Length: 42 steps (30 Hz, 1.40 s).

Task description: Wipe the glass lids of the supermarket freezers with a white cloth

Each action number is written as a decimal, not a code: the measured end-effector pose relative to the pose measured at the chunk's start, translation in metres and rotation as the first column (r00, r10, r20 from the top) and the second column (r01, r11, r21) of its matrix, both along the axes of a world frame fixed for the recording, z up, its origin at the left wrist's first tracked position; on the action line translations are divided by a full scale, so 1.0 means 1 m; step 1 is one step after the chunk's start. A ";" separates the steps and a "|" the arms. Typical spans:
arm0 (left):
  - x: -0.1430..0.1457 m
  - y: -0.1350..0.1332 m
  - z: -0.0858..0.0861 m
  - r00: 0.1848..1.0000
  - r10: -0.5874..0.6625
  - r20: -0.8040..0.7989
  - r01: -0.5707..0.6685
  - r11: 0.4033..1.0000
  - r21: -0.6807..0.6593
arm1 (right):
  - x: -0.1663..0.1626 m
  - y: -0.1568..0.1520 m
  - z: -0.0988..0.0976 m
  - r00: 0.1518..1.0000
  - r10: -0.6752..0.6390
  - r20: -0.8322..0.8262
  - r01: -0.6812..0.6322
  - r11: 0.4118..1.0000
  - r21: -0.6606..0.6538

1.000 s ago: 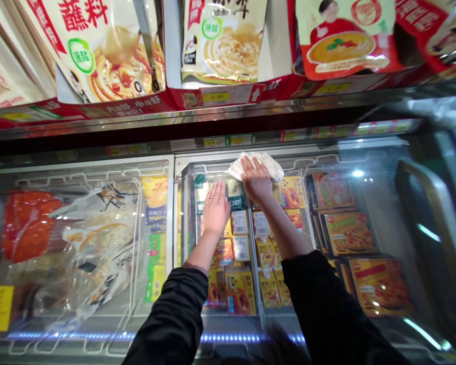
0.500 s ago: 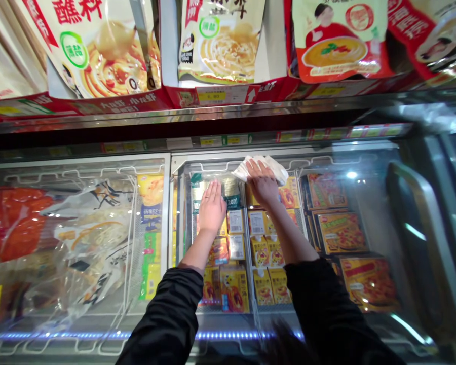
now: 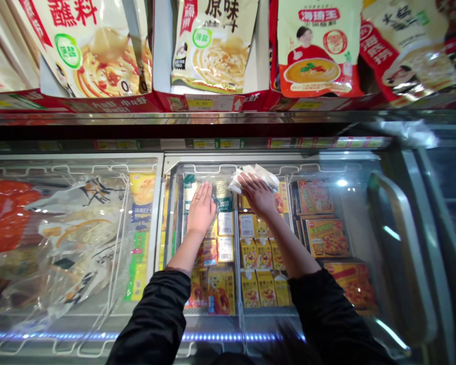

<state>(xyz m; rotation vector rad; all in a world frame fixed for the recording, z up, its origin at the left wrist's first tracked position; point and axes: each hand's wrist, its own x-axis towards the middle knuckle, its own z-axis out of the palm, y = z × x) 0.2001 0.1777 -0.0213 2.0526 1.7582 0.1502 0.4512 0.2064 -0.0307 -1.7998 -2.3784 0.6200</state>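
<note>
i see both hands out on the glass lid [image 3: 338,203] of a chest freezer, sleeves dark, arms reaching away from me. the right hand [image 3: 259,195] presses a crumpled white cloth [image 3: 255,175] flat against the glass near the lid's far edge — fingers spread over the cloth, palm down, pinning it rather than clenching it. most of the cloth sticks out beyond and to the right of the fingertips, so it lies ahead of that hand, its longer side running roughly left to right along the far frame of the lid. the left hand [image 3: 201,208] lies open and flat on the glass just beside it, to the left and a little nearer to me, holding nothing; it is close to the cloth but not touching it, so the right hand is plainly the one on it. under the glass i make out rows of small yellow boxes [image 3: 256,253] below the forearms and larger flat boxes [image 3: 327,237] to the right. the neighbouring lid on the left covers clear bags of frozen food [image 3: 79,238]. above the freezer a shelf carries big printed pouches [image 3: 216,45] — sauce or noodle packs, by the pictures on them.
</note>
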 end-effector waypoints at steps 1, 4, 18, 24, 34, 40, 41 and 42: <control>0.000 0.000 0.001 1.000 0.000 0.002 0.000 1.000 0.004 | 0.006 0.004 -0.002 1.000 -0.021 -0.001 0.021 1.000 0.006; 0.001 -0.001 0.001 1.000 -0.002 -0.002 0.002 1.000 0.024 | 0.010 0.023 -0.007 0.996 -0.090 -0.009 0.090 0.996 0.020; 0.005 0.002 0.004 0.999 0.009 -0.051 -0.008 1.000 0.014 | 0.022 0.008 0.003 0.997 0.069 0.028 -0.068 0.997 -0.028; 0.023 -0.001 0.011 0.997 0.028 -0.077 -0.029 0.999 -0.015 | 0.029 0.033 0.000 0.992 -0.016 0.124 0.023 0.998 -0.056; 0.128 -0.022 0.003 0.995 0.059 0.080 -0.057 0.998 -0.033 | 0.045 0.013 0.001 0.982 0.170 0.080 -0.168 0.985 -0.030; 0.142 -0.030 -0.005 0.986 0.109 0.124 -0.108 0.994 -0.017 | 0.077 0.010 -0.002 0.993 0.046 0.105 -0.043 0.998 -0.035; 0.143 -0.031 -0.005 0.986 0.110 0.123 -0.109 0.994 -0.016 | 0.075 0.014 -0.005 0.995 0.004 0.102 -0.002 1.000 -0.019; 0.143 -0.031 -0.006 0.987 0.112 0.119 -0.111 0.994 -0.015 | 0.071 0.019 -0.008 0.995 -0.032 0.091 0.033 0.999 -0.001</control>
